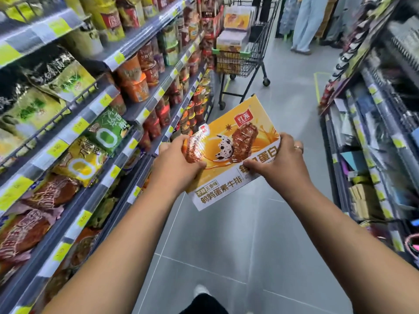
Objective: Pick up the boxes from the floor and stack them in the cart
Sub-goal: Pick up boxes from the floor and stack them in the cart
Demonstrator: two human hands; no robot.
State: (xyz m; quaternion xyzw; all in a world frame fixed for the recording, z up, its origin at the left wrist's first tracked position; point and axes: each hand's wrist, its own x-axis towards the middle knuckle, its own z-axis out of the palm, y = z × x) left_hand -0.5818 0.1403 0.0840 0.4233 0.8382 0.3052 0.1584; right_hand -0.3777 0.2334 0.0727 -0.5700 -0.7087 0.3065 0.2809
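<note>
I hold a flat yellow-orange snack box (235,141) in front of me above the aisle floor, tilted with its printed face up. My left hand (179,159) grips its left edge, thumb across the top. My right hand (281,159), with a ring on one finger, grips the right edge. Ahead stands a black wire shopping cart (240,64) at the left side of the aisle, with several boxes (233,30) stacked in its basket.
Shelves of snack bags and cup noodles (90,109) line the left side. A rack of stationery and small goods (374,132) lines the right. Grey tiled floor (226,245) runs between them. A person's legs (306,23) stand beyond the cart.
</note>
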